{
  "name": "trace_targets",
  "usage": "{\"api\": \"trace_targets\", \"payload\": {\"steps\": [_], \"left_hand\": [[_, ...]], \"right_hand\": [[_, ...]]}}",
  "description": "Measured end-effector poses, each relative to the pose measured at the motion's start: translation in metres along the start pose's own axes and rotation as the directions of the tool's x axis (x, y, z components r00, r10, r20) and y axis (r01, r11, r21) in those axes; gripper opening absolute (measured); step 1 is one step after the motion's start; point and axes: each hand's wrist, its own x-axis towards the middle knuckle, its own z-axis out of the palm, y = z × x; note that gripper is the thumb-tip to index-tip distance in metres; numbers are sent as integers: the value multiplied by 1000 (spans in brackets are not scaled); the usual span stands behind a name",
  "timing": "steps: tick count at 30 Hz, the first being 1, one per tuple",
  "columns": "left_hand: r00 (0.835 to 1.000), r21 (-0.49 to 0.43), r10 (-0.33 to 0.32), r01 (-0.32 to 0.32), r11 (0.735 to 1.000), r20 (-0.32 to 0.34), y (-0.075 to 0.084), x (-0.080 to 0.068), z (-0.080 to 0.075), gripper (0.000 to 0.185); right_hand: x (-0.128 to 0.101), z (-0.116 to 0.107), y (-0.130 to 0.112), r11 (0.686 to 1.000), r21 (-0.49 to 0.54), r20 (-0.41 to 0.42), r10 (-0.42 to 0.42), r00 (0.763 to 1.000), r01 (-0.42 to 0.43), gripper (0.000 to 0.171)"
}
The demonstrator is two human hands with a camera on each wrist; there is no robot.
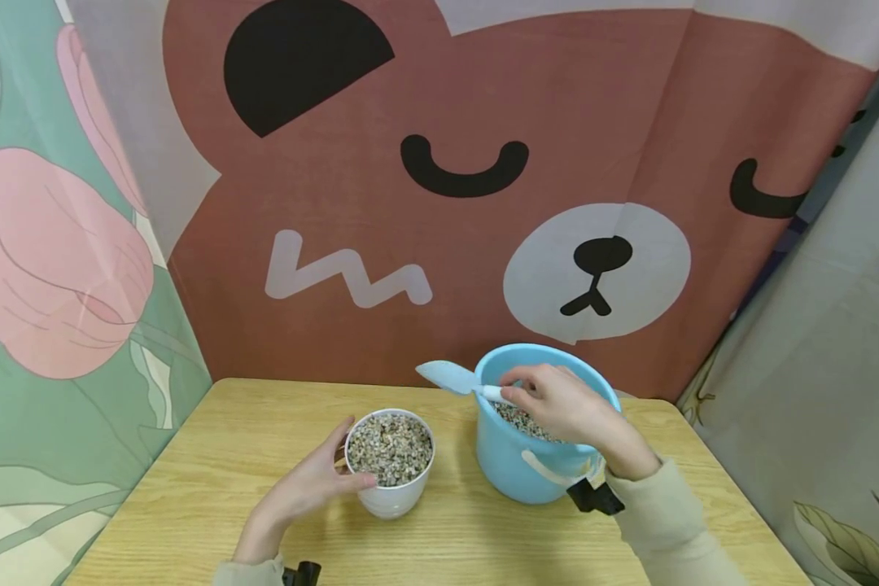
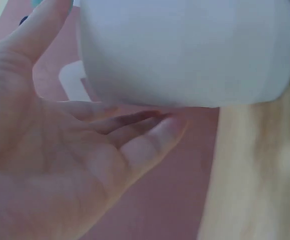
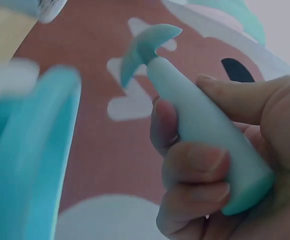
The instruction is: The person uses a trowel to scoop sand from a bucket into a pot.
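A white flowerpot [image 1: 394, 498] stands on the table, filled close to its rim with small mixed-colour gravel [image 1: 390, 448]. My left hand [image 1: 315, 480] holds its left side, thumb along the near rim and fingers behind; the left wrist view shows these fingers beside the white wall. To the right is a light blue bucket [image 1: 509, 464] with more gravel [image 1: 523, 423] inside. Over its opening my right hand [image 1: 557, 399] grips the pale handle [image 3: 200, 125] of a small blue shovel [image 1: 447, 377]. The blade points left, past the bucket's rim, towards the pot.
The wooden table [image 1: 227, 456] ends at a bear-print cloth [image 1: 322, 342] hanging behind it. The bucket's white carry handle [image 1: 549, 470] hangs down at its front, close to the right wrist's black camera mount [image 1: 595, 496]. Other cloths hang at left and right.
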Motion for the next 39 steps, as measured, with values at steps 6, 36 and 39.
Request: {"api": "trace_targets", "payload": {"steps": [6,36,39], "left_hand": [[1000,225,-8,13,974,-21,27,14,-4,95],[996,390,85,-67,918,-31,104,142,92,41],[996,352,72,-47,935,-58,100,147,100,44]], "right_hand": [[-14,-21,19,990,-116,-67,70,995,-77,23],[-22,-18,106,788,-574,-109,197,974,-223,13],[-19,-13,107,741,-637,-108,187,977,-212,14]]}}
